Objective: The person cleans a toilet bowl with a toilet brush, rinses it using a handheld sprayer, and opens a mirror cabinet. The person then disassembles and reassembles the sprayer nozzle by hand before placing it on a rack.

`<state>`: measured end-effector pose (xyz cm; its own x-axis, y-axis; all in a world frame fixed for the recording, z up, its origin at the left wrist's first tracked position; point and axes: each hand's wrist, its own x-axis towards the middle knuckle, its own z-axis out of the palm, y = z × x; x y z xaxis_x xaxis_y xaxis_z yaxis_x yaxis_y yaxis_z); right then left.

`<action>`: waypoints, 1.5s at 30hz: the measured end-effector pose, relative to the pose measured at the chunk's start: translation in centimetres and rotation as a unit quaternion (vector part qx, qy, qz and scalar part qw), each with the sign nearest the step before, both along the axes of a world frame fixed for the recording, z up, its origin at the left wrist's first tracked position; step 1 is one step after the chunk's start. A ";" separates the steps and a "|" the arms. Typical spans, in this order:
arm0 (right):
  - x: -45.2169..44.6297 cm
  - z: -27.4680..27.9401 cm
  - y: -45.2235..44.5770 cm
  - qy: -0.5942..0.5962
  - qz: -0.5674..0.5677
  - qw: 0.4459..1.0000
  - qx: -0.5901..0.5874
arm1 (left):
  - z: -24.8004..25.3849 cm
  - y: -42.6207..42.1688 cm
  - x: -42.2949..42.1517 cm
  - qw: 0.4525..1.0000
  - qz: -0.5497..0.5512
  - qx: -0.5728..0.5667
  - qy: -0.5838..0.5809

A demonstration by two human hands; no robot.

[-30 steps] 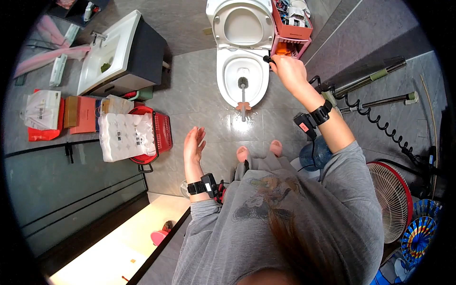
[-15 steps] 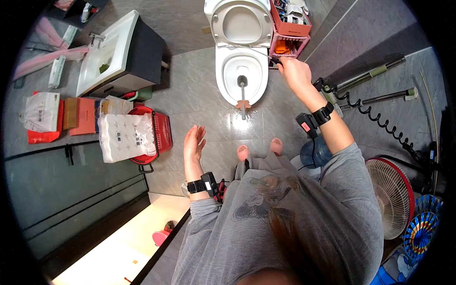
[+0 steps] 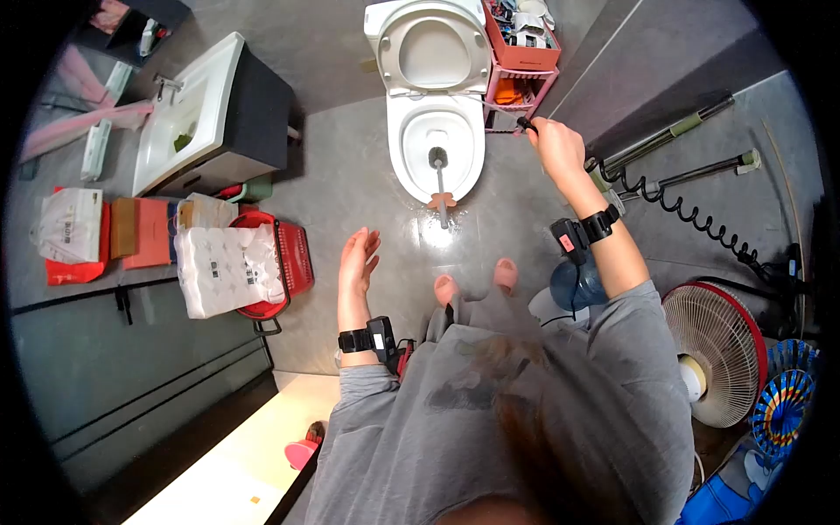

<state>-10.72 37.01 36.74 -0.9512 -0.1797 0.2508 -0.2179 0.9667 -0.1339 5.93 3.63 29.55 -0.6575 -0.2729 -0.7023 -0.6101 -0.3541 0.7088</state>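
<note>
My right hand (image 3: 558, 150) is closed around the dark end of a thin rod (image 3: 497, 108), whose kind I cannot make out. The rod reaches left toward the hinge of the raised toilet seat (image 3: 434, 52). Below it is the open white toilet (image 3: 408, 157). A toilet brush (image 3: 442, 185) stands tilted with its bristles in the bowl and its handle over the front rim. My left hand (image 3: 354, 262) hangs above the floor, fingers apart, holding nothing. Black devices are strapped to both wrists.
Right of the toilet stands a pink rack (image 3: 535, 87) with a filled box. A black coiled cord (image 3: 678, 203) and fan (image 3: 722, 354) are at right. At left are a sink (image 3: 188, 114), a red basket (image 3: 296, 254) and a paper-roll pack (image 3: 219, 271). The floor (image 3: 341, 157) looks wet.
My right hand has moved slightly right and away from the toilet with the rod, showing more of its length. The view has shifted a little; my left hand stays open.
</note>
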 end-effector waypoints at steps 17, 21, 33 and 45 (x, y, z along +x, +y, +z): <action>1.2 0.7 1.1 0.018 -0.038 0.999 0.024 | -1.2 0.1 -0.2 0.997 -0.077 -0.011 -0.024; 1.0 0.7 1.7 0.009 -0.032 0.999 0.019 | -1.2 0.8 0.4 0.997 -0.069 -0.007 -0.028; 3.3 -2.7 3.3 -0.070 -0.020 0.997 0.008 | -0.8 3.0 1.0 0.997 -0.072 -0.011 -0.029; 6.5 -3.5 4.0 -0.117 0.013 0.993 0.011 | -0.9 3.9 1.6 0.998 -0.055 -0.007 -0.032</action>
<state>-4.26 41.01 33.26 -0.9779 -0.2082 0.0195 -0.2086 0.9645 -0.1620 7.57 7.56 28.67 -0.6379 -0.2116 -0.7405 -0.6892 -0.2721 0.6715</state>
